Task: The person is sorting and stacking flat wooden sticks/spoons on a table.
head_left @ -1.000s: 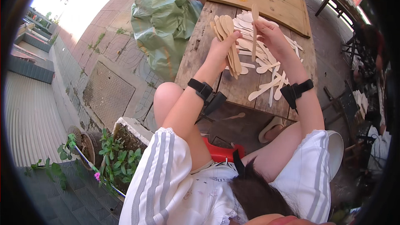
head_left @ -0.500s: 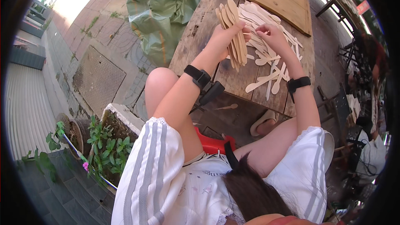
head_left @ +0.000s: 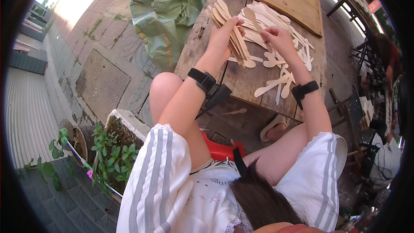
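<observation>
My left hand (head_left: 224, 39) is closed around a fanned bundle of flat wooden spoons (head_left: 230, 30), gripping them at mid-length so the bowls splay up and away toward the far side of the weathered plank table (head_left: 202, 43). My right hand (head_left: 280, 41) pinches a single wooden spoon (head_left: 255, 19) between thumb and fingers, held just beside the bundle, its bowl pointing away from me. Beneath and beyond both hands, a loose heap of wooden spoons (head_left: 276, 21) covers the tabletop; several more lie scattered near the table's near edge (head_left: 271, 86). Each wrist carries a black strap: left (head_left: 202, 80), right (head_left: 305, 89). A light wooden board (head_left: 280, 0) lies at the far end of the table. A green plastic sack (head_left: 166, 8) sits on the paving to the left of the table.
</observation>
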{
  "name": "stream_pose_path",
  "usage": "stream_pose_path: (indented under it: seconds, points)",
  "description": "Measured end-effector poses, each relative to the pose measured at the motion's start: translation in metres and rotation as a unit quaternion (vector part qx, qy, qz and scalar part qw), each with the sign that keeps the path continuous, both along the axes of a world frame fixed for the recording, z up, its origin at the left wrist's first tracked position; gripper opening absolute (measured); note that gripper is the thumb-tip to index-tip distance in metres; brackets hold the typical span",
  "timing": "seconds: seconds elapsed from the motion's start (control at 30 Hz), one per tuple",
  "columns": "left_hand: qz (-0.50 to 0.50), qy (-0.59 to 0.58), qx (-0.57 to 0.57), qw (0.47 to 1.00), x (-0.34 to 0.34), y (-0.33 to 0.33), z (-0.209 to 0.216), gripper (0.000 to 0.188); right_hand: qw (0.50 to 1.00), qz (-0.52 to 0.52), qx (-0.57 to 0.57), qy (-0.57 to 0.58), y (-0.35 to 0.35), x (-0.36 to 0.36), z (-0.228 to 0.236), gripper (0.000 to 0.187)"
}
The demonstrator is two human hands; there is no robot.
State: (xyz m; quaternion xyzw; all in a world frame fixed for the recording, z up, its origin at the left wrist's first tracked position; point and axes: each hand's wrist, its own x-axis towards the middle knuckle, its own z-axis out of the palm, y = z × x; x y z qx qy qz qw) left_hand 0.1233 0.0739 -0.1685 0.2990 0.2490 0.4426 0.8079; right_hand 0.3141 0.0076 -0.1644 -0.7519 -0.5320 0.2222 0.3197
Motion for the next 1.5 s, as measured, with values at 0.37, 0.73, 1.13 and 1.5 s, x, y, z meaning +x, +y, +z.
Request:
stream_pose_path:
  seconds: [0.37,0.73,1.13,1.5]
  points:
    - [-0.093,-0.071,0.020,0.993,0.004,-0.003,-0.002,0.038,0.913,0.086,-0.049,0.395,-0.002,-0.034,0.013,0.028]
    - [-0.035,-0.073,0.056,0.995,0.005,-0.005,0.001,0.023,0.986,0.067,0.031,-0.147,-0.006,0.008,-0.019,0.029]
    - [-0.026,-0.099,0.074,0.992,0.002,-0.001,0.003,0.022,0.949,0.037,0.117,-0.292,-0.005,-0.003,-0.029,0.010]
    - [-0.067,-0.074,0.012,0.995,-0.001,0.000,0.002,0.024,0.934,0.066,0.292,-0.194,0.000,-0.004,0.036,0.012]
